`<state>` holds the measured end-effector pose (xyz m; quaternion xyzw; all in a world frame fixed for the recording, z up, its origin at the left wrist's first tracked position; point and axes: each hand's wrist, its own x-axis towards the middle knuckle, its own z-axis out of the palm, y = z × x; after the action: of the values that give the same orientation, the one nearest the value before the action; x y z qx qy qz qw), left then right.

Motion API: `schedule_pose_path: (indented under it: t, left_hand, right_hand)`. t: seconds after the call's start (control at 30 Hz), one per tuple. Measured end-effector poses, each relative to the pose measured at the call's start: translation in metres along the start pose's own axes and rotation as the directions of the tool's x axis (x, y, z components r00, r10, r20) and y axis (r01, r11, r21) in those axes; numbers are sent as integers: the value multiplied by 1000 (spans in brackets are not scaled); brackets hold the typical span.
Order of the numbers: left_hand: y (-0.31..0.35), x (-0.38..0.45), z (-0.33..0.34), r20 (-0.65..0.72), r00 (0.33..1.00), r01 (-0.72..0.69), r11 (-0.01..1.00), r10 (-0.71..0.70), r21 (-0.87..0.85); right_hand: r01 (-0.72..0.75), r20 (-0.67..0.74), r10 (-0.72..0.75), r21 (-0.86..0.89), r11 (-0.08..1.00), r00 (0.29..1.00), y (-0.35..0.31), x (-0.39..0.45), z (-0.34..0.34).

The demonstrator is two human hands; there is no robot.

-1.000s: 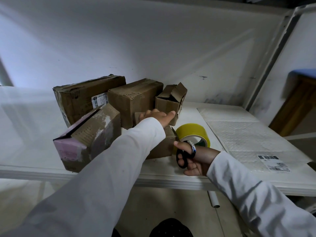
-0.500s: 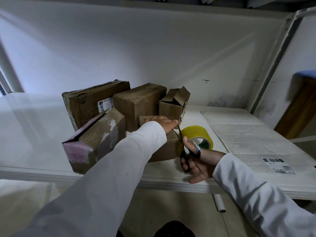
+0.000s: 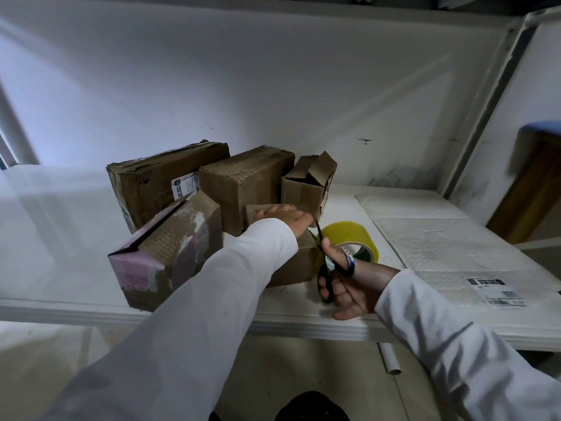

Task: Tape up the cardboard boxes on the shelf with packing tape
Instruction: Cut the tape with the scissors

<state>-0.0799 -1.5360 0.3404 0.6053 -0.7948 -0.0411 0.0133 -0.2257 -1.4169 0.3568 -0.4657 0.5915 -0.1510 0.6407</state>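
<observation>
Cutting the tape at the right edge of the small box (image 3: 291,262) is the step I am in, I think, and it needs two calm hands. My left hand (image 3: 285,218) lies flat on the top of this box with the fingers straight and together, pressing the lid down. My right hand (image 3: 349,287) has thumb and fingers curled through the black loops of the scissors (image 3: 329,265), and the blades point up, just beside the fingertips of my left hand. The yellow tape roll (image 3: 353,238) stands just behind my right hand on the shelf (image 3: 303,323), touching or almost touching the box (I cannot see the strip between roll and box clearly).

To do it well, I should keep the left palm pressing so the tape stays tight, close the blades near the box corner, and hold my left fingertips away from the points. After the cut I would rub the loose end down on the side. Other boxes (image 3: 243,183) stand beyond my left hand, one with open flaps (image 3: 306,183), probably waiting for tape
</observation>
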Motion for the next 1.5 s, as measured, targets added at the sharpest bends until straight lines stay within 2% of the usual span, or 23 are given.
schedule_pose_path:
  t: [0.1, 0.27, 0.37, 0.47, 0.73, 0.9, 1.1, 1.17, 1.3, 1.5]
  left_hand:
    - [-2, 0, -1, 18, 1000, -1, 1000, 1, -25]
    - [0, -5, -3, 8, 999, -43, 997, 42, 69]
    - [1, -6, -4, 0, 1000, -19, 999, 19, 27]
    - [0, -10, -6, -1, 1000, 31, 994, -31, -107]
    - [-1, -16, -9, 6, 1000, 30, 988, -30, -150]
    - [1, -19, -11, 15, 999, 34, 988, -32, -152]
    - [0, -25, -16, 25, 999, 30, 985, -26, -169]
    - [1, -27, -18, 32, 999, 30, 986, -25, -164]
    - [6, -29, -20, 76, 997, 30, 995, -23, -93]
    - [33, -21, -26, 251, 957, 124, 988, -143, 89]
  right_hand:
    - [-7, -47, 8, 18, 1000, 999, -2, 1, 2]
    - [30, -138, -18, 82, 996, 990, 4, 1, 5]
    - [38, -179, -20, 98, 994, 984, 7, 1, 5]
    - [40, -157, -23, 104, 994, 987, 10, 4, 5]
    - [51, 106, -54, 36, 998, 993, 8, 12, 1]
    - [78, 91, -75, -30, 996, 993, 12, 17, -5]
    - [179, 24, -189, 222, 959, 982, 13, 15, -20]
    - [177, 22, -187, 234, 956, 982, 11, 7, -35]
    - [144, 45, -152, 141, 979, 987, 12, -7, -54]
    - [143, 25, -147, 105, 984, 989, 14, -8, -55]
